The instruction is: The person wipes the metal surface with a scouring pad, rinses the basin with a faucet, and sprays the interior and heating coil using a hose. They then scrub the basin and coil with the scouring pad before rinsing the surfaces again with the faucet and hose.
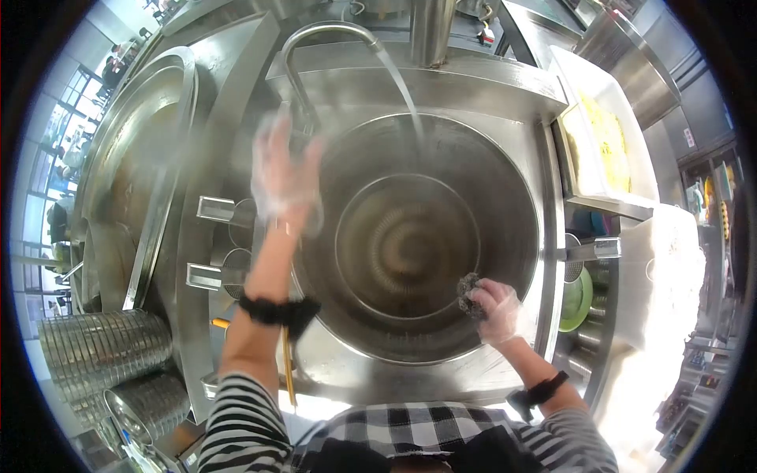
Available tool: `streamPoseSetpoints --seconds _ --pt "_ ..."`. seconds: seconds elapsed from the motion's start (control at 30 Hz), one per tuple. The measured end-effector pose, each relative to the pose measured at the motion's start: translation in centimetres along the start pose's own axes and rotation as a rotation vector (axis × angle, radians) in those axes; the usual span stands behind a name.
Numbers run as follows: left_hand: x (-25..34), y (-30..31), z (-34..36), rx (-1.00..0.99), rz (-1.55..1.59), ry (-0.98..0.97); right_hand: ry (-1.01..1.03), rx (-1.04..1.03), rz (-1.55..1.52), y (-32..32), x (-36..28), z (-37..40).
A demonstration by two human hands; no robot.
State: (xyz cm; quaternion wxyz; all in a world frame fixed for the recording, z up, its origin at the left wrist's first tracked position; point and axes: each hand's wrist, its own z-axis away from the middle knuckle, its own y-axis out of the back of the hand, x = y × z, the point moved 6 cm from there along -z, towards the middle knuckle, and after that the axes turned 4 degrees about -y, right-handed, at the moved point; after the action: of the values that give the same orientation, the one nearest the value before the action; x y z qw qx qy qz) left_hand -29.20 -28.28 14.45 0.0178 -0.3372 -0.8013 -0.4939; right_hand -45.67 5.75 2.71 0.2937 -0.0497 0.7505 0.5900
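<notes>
A large round steel pot (pixel 505 205), set into the counter, has water in its bottom. From a curved faucet (pixel 331 28) at the back, a stream of water (pixel 402 88) runs into it. My left hand (pixel 285 169), in a clear plastic glove, is raised with fingers spread near the faucet's base, blurred and holding nothing. A steel wool scrubber (pixel 471 296) is gripped in my gloved right hand (pixel 497 311), over the pot's near right side.
Left stands a big wok (pixel 126 150), with stacked metal bowls (pixel 102 347) below it. Strainer handles (pixel 217 209) jut out beside the pot. At right is a white tub (pixel 639 142) of yellow food (pixel 607 142), and a green bowl (pixel 579 299) sits lower.
</notes>
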Motion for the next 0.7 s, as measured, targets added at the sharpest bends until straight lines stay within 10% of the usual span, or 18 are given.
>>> streamPoseSetpoints --seconds 0.13,0.2,0.27,0.5,0.7 --pt "4.6 -1.7 -10.7 0.092 -0.096 -0.231 0.02 -0.07 0.013 -1.4 0.9 1.9" --pt "7.7 -3.3 -13.1 -0.293 -0.727 -0.326 -0.001 -0.04 0.048 -1.3 1.1 2.0" --pt "8.0 -2.6 -14.7 -0.024 -0.131 -0.234 -0.021 -0.055 0.055 -1.1 1.0 1.8" --pt "8.1 -1.9 -14.1 -0.128 -0.275 -0.131 -0.06 -0.078 0.067 -1.2 1.2 1.8" --pt "3.4 0.0 4.4 -0.137 -0.004 -0.201 -0.199 0.107 -0.055 0.9 2.3 -2.0"
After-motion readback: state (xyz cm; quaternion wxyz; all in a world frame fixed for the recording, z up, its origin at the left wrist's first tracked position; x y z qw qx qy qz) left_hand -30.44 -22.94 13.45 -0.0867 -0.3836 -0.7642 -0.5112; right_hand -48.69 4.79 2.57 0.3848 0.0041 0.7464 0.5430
